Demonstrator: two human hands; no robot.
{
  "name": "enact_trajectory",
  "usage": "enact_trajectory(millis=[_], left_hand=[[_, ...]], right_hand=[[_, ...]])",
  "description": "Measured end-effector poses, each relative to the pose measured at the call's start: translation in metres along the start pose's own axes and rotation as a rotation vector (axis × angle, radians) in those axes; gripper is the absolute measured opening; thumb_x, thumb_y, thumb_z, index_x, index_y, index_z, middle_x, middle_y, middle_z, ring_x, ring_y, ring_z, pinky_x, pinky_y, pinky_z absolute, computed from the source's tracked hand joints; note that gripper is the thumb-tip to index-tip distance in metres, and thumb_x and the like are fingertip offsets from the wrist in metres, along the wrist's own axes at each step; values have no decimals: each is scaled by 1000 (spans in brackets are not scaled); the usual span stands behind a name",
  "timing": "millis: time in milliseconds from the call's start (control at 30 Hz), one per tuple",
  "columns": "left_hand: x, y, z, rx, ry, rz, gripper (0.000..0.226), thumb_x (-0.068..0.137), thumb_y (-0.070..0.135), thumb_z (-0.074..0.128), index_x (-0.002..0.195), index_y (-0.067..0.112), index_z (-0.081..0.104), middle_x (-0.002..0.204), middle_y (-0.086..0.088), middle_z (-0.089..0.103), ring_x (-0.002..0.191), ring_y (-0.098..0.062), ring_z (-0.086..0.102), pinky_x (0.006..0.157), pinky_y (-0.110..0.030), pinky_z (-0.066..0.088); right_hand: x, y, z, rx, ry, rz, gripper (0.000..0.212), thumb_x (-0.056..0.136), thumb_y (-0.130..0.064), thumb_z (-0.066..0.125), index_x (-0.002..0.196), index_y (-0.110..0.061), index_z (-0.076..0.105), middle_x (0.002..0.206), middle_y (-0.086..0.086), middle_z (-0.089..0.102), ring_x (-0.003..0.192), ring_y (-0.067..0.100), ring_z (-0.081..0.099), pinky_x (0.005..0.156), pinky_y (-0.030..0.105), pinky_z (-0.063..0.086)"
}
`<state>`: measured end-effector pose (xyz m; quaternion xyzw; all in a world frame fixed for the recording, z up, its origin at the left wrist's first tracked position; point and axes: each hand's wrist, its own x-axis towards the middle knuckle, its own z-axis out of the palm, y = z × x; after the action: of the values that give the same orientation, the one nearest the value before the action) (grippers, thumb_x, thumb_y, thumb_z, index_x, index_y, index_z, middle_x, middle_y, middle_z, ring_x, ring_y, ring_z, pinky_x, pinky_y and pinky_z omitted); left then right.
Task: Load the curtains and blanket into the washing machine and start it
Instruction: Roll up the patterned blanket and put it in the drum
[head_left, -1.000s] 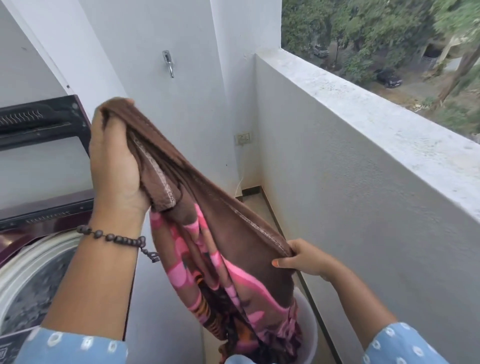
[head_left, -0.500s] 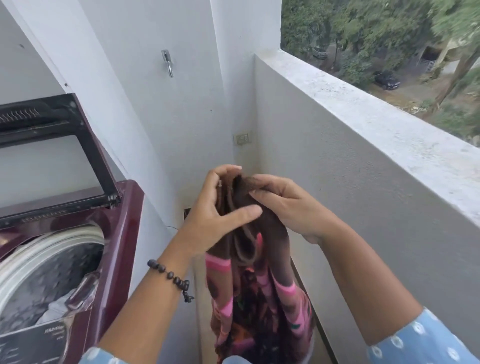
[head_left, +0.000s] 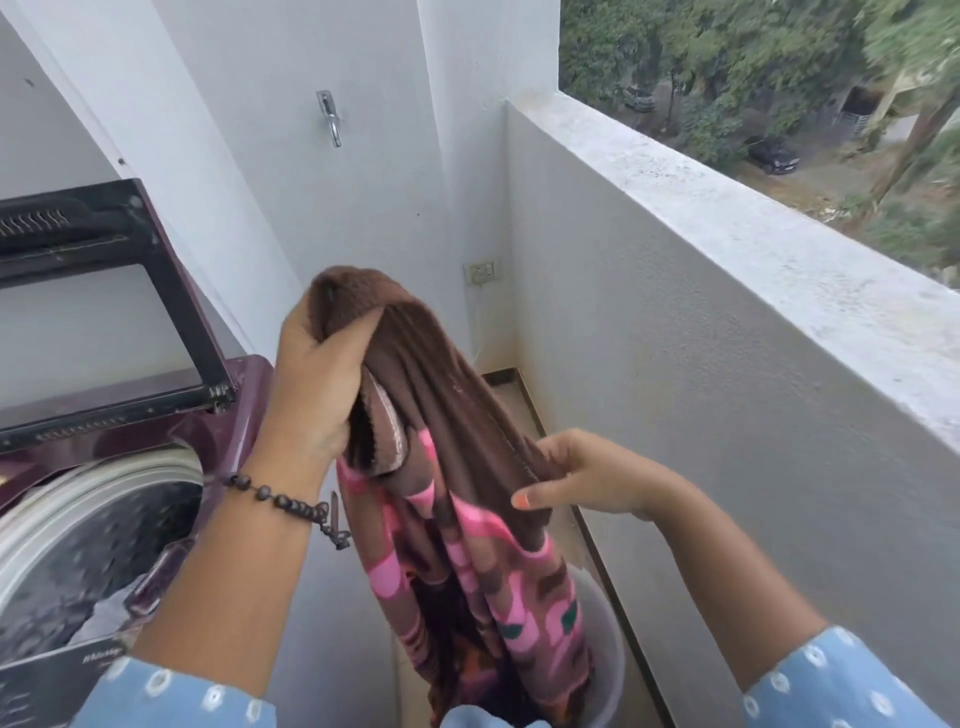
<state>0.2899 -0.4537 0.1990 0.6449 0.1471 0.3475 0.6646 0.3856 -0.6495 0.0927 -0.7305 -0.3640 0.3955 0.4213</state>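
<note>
A brown blanket (head_left: 447, 395) with a pink patterned side hangs in front of me, its lower end trailing into a pale bucket (head_left: 605, 644) on the floor. My left hand (head_left: 311, 384) grips the bunched top of the blanket, held high beside the washing machine. My right hand (head_left: 576, 475) pinches the blanket's brown edge lower down on the right. The maroon top-loading washing machine (head_left: 228, 415) stands at the left with its lid (head_left: 104, 291) raised and its drum (head_left: 93, 545) open, some pale cloth lying inside.
A white wall with a metal tap (head_left: 330, 117) and a socket (head_left: 480, 271) is ahead. A waist-high balcony parapet (head_left: 753, 291) runs along the right, leaving a narrow strip of floor (head_left: 511, 410) between it and the machine.
My hands, joined at the blanket's top half a second ago, have parted. The left stays on the bunched top near the machine; the right has slid down the edge.
</note>
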Motion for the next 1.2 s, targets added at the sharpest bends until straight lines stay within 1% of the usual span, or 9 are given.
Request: enact_trajectory(millis=[133, 300, 367, 467, 600, 700, 900, 1000, 1200], left_hand=[[9, 15, -9, -128, 145, 14, 23, 97, 2, 51, 80, 15, 59, 57, 13, 67, 59, -2, 65, 61, -20, 55], [13, 15, -19, -149, 215, 30, 23, 98, 7, 52, 78, 16, 57, 59, 9, 65, 61, -7, 65, 61, -24, 56], [10, 6, -17, -90, 186, 2, 20, 97, 6, 54, 81, 15, 60, 63, 7, 68, 66, -8, 68, 61, -23, 56], [6, -14, -14, 9, 99, -77, 14, 94, 4, 59, 87, 16, 65, 87, -5, 71, 94, -26, 70, 78, -35, 59], [-8, -37, -7, 161, -69, -139, 19, 93, 1, 59, 90, 19, 66, 78, 13, 72, 81, -6, 67, 69, -16, 53], [-18, -47, -2, 228, -220, -174, 23, 92, -4, 58, 91, 18, 64, 79, 15, 71, 83, -3, 67, 73, -15, 52], [-30, -42, 11, 213, -477, -102, 43, 90, -12, 57, 123, 15, 56, 95, 20, 68, 97, 3, 63, 85, -13, 49], [-31, -39, 12, 236, -581, -100, 55, 87, -11, 62, 131, 22, 52, 95, 12, 68, 95, 0, 65, 84, -17, 52], [-22, -39, 9, 340, -300, -63, 35, 85, -15, 55, 87, 16, 70, 80, 14, 73, 81, 1, 67, 73, -13, 50]], right_hand=[[17, 71, 21, -548, -80, 342, 33, 74, -30, 80, 96, -8, 71, 92, 9, 71, 86, 26, 68, 72, 31, 52], [13, 120, 32, -388, -32, 509, 22, 86, -29, 72, 91, -8, 69, 85, 3, 70, 77, 16, 66, 65, 25, 47], [11, 109, 27, -124, 75, 466, 18, 94, -20, 64, 77, -12, 63, 62, -8, 62, 53, 2, 58, 53, 17, 44], [10, 75, 16, 153, 218, 284, 20, 97, -4, 54, 83, -10, 67, 71, 3, 65, 54, 3, 59, 58, 18, 46], [8, 20, 3, 215, 299, -1, 20, 96, 0, 53, 91, 2, 72, 86, 28, 71, 64, 18, 65, 60, 26, 48], [2, -23, -1, 345, 344, -172, 23, 99, 4, 47, 91, 1, 69, 73, 5, 73, 54, 2, 62, 49, 11, 44], [6, -64, -2, 263, 493, -386, 23, 100, -15, 53, 94, -23, 74, 94, 23, 66, 83, 26, 57, 76, 39, 46], [2, -68, -4, 50, 468, -400, 26, 97, -14, 52, 112, -22, 72, 96, 8, 68, 105, 23, 60, 96, 37, 47], [2, -48, -9, 63, 557, -346, 19, 87, -13, 65, 99, -27, 69, 78, -13, 64, 75, 11, 62, 79, 40, 50]])
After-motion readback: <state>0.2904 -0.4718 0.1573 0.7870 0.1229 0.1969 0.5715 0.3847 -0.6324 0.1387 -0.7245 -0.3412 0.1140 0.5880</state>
